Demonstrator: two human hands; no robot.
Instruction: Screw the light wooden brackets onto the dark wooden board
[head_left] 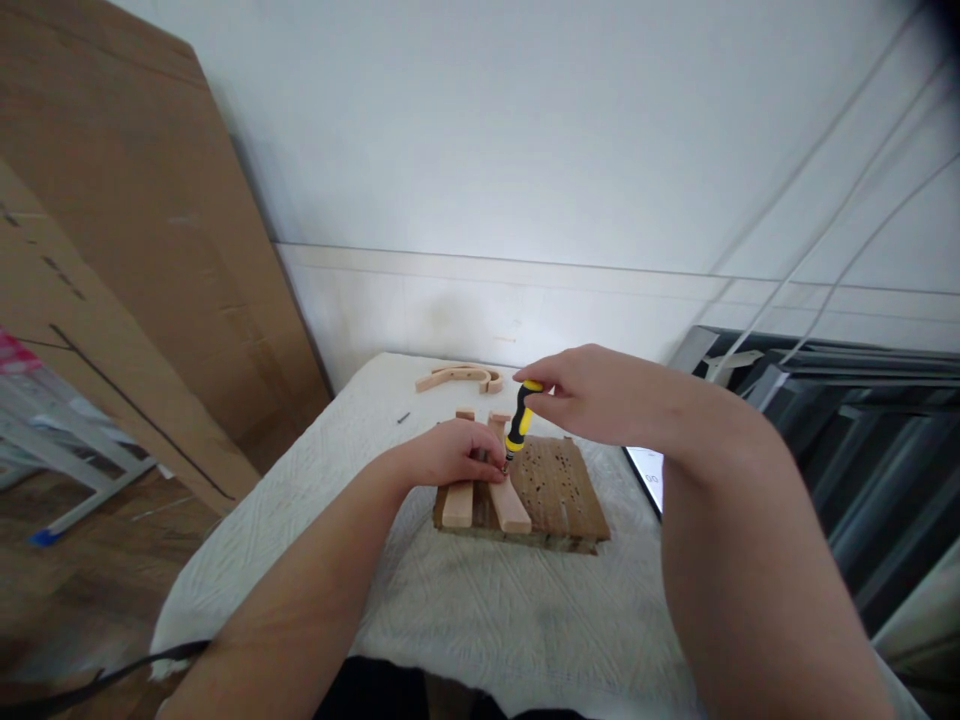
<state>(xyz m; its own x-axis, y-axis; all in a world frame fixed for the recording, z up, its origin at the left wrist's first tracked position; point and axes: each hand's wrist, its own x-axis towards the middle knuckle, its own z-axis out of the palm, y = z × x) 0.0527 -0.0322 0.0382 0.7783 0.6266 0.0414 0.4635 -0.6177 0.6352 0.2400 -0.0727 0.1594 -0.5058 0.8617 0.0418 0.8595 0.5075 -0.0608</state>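
My right hand [574, 392] is closed around the top of a yellow and black screwdriver [519, 418], which leans slightly with its tip pointing down. The tip meets a light wooden piece [511, 508] near the fingertips of my left hand [463, 452]. Those left fingers are bent together over the wooden piece; whether they pinch a screw there is too small to tell. A second light wooden piece [457, 506] lies alongside, partly under my left hand. Both rest on a brown board [562, 485] pitted with holes.
Curved wooden parts [457, 374] lie at the back of the cloth-covered table [525, 600]. A small dark metal piece [403, 418] is left of them. A screen-bearing device [646, 478] sits partly behind my right arm. Cardboard [165, 220] stands left, dark metal frames [847, 430] right.
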